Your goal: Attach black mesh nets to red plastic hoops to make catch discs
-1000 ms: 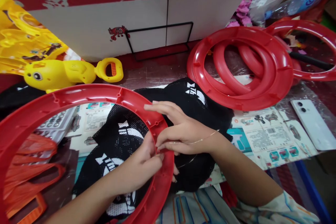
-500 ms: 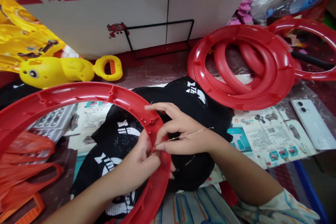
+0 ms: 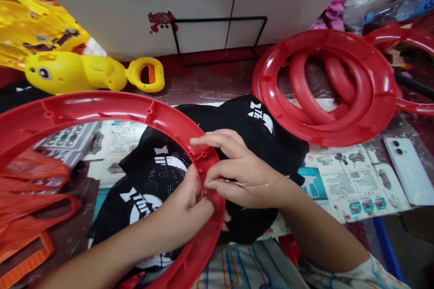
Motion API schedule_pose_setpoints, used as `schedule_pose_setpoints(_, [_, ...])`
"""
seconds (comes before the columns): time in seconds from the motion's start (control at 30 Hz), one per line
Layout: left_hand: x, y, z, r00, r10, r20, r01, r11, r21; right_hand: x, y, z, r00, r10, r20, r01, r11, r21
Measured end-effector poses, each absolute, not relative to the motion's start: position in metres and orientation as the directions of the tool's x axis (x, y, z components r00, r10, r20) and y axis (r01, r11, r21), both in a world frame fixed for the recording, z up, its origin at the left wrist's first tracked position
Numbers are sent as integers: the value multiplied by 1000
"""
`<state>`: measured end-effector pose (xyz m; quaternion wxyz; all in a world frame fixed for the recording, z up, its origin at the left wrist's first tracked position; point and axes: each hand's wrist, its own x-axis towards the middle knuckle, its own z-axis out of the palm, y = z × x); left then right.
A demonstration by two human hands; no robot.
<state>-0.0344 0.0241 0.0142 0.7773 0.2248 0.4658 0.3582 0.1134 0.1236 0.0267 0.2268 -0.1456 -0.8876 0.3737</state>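
Observation:
A large red plastic ring [image 3: 169,119], its hollow ribbed side facing up, is tilted over the left and middle of the table. My left hand [image 3: 190,207] is wrapped round its right-hand rim, thumb on the inner side and some fingertips showing beyond the outer edge. My right hand [image 3: 240,167] is at the same stretch of rim. Its thumb and index finger pinch a thin pale wire [image 3: 251,185], which trails back past the wrist; the other fingers reach over the ring. The wire's end at the fingertips is too small to make out. Black mesh cloth pieces [image 3: 158,176] with white print lie beneath.
More red rings [image 3: 386,95] are stacked at the right, near a white phone [image 3: 408,169]. A yellow duck-like toy [image 3: 98,72] and a black wire stand [image 3: 220,20] are at the back. An orange plastic bag [image 3: 34,194] and a tray of round silvery pieces [image 3: 69,137] are at left.
The view has tilted down and shifted slightly left. My right thumb and index finger have drawn closer together at the ring's inner edge; my left hand keeps its hold.

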Motion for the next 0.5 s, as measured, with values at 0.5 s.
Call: schedule_pose_setpoints(0.5, [-34,26,22,299,749,-591,-327,663,673,112,123,22,-868,397,299,110,739,-665])
